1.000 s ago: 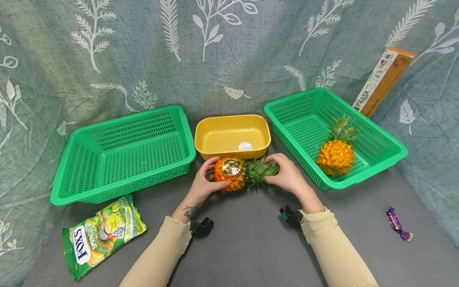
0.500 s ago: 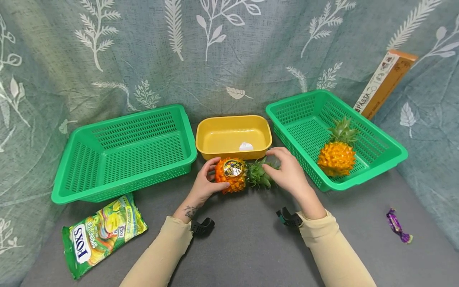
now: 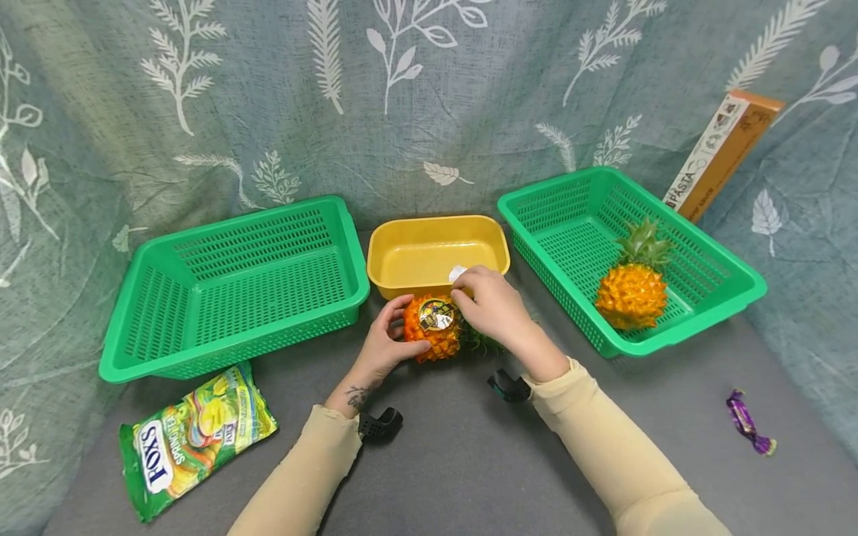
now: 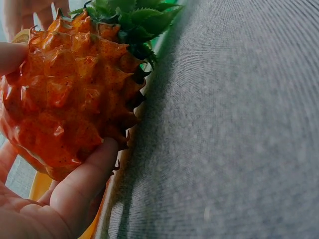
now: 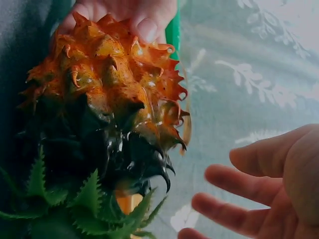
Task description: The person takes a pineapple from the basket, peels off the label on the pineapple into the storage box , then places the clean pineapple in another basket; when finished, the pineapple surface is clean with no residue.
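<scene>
A small orange pineapple (image 3: 439,344) lies on its side in front of the yellow tub (image 3: 402,286), its leafy crown pointing right. A round black-and-gold sticker (image 3: 436,314) faces up on its skin. My left hand (image 3: 384,344) grips the fruit's base end, thumb on the near side and fingers on the far side. Over the crown (image 5: 89,204) hovers my right hand (image 3: 494,307), fingertips close to the sticker in the head view. The right wrist view shows its fingers (image 5: 237,181) spread and loosely bent, apart from the fruit. Part of the crown is hidden beneath this hand.
A green basket (image 3: 231,342) stands at left. The right green basket (image 3: 556,279) holds a second pineapple (image 3: 631,294). A Fox's candy bag (image 3: 197,439) lies front left, a purple wrapped candy (image 3: 749,423) at right. A pasta box (image 3: 724,152) leans against the curtain.
My right hand has let go of the crown leaves and moved left, over the crown toward the sticker. The left hand keeps its grip on the pineapple, which has barely moved.
</scene>
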A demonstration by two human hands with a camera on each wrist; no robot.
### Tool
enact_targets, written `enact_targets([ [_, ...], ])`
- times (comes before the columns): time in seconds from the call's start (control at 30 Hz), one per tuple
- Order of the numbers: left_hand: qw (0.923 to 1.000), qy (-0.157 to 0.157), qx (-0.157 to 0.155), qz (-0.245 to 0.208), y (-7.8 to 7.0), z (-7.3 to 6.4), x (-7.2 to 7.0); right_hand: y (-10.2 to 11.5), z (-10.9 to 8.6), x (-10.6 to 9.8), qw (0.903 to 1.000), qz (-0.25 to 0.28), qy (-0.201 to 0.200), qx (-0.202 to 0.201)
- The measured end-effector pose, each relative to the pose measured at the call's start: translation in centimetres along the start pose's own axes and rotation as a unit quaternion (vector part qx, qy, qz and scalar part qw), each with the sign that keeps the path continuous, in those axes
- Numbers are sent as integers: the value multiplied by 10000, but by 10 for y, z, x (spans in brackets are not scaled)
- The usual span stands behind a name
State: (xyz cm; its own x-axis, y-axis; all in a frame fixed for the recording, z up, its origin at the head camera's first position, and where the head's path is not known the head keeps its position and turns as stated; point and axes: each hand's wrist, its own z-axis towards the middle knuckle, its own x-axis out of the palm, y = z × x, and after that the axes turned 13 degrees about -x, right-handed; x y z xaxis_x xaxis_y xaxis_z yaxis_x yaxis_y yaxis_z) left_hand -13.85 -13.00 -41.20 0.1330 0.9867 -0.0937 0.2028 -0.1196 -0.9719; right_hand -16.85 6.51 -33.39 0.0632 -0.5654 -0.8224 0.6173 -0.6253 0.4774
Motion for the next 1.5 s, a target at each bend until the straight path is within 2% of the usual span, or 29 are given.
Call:
enact_targets([
  [0.23,10000,27,-11,-36,0,0,1,-2,12,3,9953,-300,918,-27],
  [0.47,10000,16,-31,-25,1,0,0,-5,16,3,9925,-192,1203,127],
  [0.73,10000,17,-36,-48,0,0,0,-6,16,4,9932,-38,1106,348],
  [0.9,10000,24,-52,-69,-1,-1,0,-4,16,4,9933,76,1102,327],
  [1.07,10000,30,-56,-35,0,0,0,0,16,5,9937,148,1094,187],
  [1.27,10000,18,-38,-18,-1,0,0,2,16,7,9961,76,877,68],
  [1.4,10000,16,-43,-44,0,0,0,6,14,7,9979,151,621,-86],
  [1.5,10000,2,-52,-30,0,0,0,10,12,7,9986,119,312,-405],
])
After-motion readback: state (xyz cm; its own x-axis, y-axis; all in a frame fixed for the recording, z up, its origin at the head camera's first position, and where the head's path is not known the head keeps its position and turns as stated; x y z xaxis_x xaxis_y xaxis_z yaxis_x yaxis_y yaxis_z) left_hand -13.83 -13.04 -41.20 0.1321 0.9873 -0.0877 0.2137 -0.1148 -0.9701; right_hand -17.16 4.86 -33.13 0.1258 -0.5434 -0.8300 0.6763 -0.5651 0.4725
